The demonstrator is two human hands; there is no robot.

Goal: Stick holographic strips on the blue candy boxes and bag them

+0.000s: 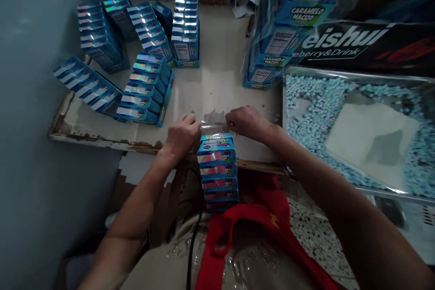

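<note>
Both hands are at the table's front edge, on either side of a strip of clear plastic film (214, 124). My left hand (183, 135) has its fingers curled round the film's left end. Fingers pinched together, my right hand (246, 122) grips its right end. Just below the film, between my wrists, a stack of small blue candy boxes (219, 170) leans against the table edge and my body. The stack's top box shows green and blue printing. The lower end of the stack meets a red strap or apron.
Several blue display boxes (144, 88) stand on the table's left half. Plastic-wrapped blue cartons (272, 41) are piled at the back right. A metal tray (284, 113) of pale blue candies with a cream sheet (370, 131) lies right. A wall is on the left.
</note>
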